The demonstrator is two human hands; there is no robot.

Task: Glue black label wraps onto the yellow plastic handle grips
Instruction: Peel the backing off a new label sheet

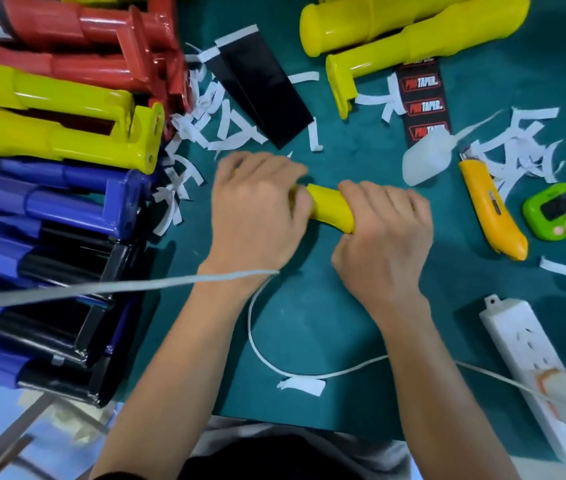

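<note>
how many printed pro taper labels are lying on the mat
3, in one strip: top label under the yellow grips, middle label below it, bottom label beside the glue bottle. More may be hidden.

Yellow handle grip (330, 211) on a teal mat (309, 306), black label strip (425, 105) with red-and-white lettering, green timer (557, 211).

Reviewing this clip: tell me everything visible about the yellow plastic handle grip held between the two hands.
The yellow plastic handle grip is a smooth, glossy, rounded piece lying roughly level just above the green table mat, tilted slightly down to the right. Only its middle shows. The left hand covers one end, the right hand wraps the other. No black label shows on the exposed part. Whether it rests on the mat cannot be told.
</note>
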